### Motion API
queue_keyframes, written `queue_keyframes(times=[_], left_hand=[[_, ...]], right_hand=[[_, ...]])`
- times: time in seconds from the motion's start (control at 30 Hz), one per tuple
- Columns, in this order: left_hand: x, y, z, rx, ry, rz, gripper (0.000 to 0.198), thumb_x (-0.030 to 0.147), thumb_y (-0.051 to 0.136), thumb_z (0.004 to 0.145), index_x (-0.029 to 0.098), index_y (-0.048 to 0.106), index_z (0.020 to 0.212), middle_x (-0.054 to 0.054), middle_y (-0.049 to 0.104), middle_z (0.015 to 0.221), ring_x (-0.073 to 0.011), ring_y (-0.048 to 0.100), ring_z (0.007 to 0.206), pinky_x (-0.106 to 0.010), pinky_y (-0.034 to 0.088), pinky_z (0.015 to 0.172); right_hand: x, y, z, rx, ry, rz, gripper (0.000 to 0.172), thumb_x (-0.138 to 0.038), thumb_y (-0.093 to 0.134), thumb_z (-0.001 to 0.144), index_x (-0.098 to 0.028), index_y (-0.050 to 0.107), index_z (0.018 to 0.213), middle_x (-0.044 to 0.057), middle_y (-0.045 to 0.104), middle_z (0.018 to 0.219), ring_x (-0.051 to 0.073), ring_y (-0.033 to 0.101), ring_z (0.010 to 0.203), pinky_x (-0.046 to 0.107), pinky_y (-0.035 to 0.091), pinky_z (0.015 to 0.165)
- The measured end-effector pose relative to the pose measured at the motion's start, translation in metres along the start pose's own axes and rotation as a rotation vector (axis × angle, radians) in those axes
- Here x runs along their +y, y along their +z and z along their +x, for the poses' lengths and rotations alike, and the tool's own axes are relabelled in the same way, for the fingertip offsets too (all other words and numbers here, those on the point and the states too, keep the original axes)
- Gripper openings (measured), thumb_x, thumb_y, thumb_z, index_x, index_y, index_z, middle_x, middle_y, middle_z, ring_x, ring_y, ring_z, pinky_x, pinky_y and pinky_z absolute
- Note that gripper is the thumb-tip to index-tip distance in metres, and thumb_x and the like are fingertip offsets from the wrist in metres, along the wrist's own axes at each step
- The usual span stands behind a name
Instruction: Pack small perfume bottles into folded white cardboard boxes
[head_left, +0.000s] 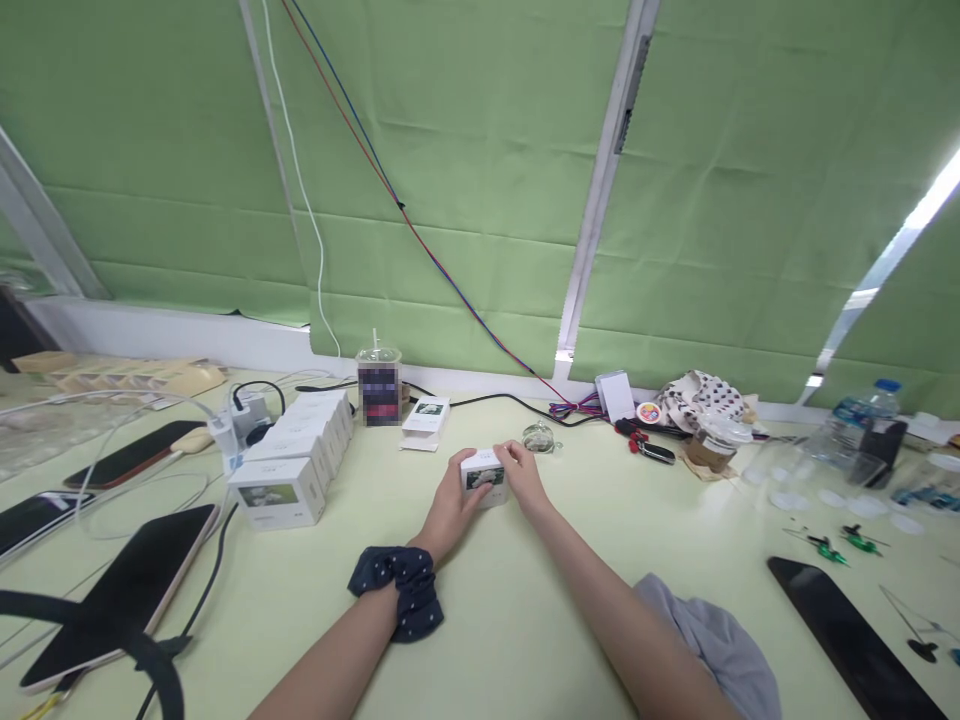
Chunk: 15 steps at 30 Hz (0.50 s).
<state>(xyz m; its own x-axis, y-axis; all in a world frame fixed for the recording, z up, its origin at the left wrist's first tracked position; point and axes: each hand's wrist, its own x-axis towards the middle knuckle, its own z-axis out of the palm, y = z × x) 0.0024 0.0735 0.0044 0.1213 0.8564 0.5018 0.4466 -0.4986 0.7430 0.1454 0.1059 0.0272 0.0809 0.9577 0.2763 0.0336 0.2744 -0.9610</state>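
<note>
Head view: both hands are at the middle of the pale tabletop (495,620), closed on one small white box (471,460). The left hand (452,500) wraps the box's left side, its thumb across the front; the right hand (523,475) has its fingers bent against the upper right edge.

Labels: the held box bears a printed picture and small lettering, too small to read. Similar white boxes (277,495) stand in a block at left; the nearest shows a green-toned picture and illegible print. Their total cannot be counted because they overlap. The label on the clear cup (379,395) is pixelated.

Materials and shapes: the boxes are rectangular and smooth, apparently card. One white carton (426,416) lies beyond the hands, near the cup. A clear, rounded item (538,437) rests just beyond the right hand. One navy fabric band (397,590) with white dots circles the left wrist. Green fabric panels (465,130) hang behind the tabletop.

Counts: three dark-screened devices (124,590) at left; one dark slab (847,630) at right; one blue-capped bottle (874,408), far right.
</note>
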Motion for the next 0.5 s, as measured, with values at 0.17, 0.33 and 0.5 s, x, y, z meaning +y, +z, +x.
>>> queue_keyframes(times=[0.17,0.33,0.5], left_hand=[[-0.001,-0.001,0.000,0.068,0.096,0.108,0.044,0.030,0.054,0.085,0.023,0.034,0.124,-0.011,0.047,0.121,-0.0232,0.048,0.116,-0.043,0.041,0.098],[0.007,-0.008,-0.001,0.179,0.233,0.346,0.042,0.020,0.046,0.086,0.021,0.040,0.127,-0.014,0.028,0.141,-0.0286,0.022,0.137,-0.051,0.025,0.108],[0.012,-0.013,-0.002,0.114,0.240,0.570,0.047,0.013,0.043,0.081,0.024,0.046,0.127,-0.010,0.047,0.134,-0.0300,0.026,0.134,-0.055,0.012,0.108]], right_hand=[[0.019,0.006,-0.007,-0.045,-0.010,-0.032,0.047,-0.059,0.037,0.085,-0.019,0.058,0.071,0.002,0.060,0.071,0.017,0.054,0.071,0.027,0.043,0.068],[0.029,0.015,-0.018,-0.176,-0.091,-0.044,0.052,-0.058,0.029,0.091,-0.019,0.061,0.097,0.006,0.066,0.089,0.019,0.059,0.083,0.030,0.047,0.074],[0.029,0.021,-0.023,-0.357,-0.256,-0.237,0.040,-0.038,0.032,0.095,-0.021,0.046,0.128,0.008,0.064,0.112,0.020,0.059,0.096,0.034,0.046,0.086]])
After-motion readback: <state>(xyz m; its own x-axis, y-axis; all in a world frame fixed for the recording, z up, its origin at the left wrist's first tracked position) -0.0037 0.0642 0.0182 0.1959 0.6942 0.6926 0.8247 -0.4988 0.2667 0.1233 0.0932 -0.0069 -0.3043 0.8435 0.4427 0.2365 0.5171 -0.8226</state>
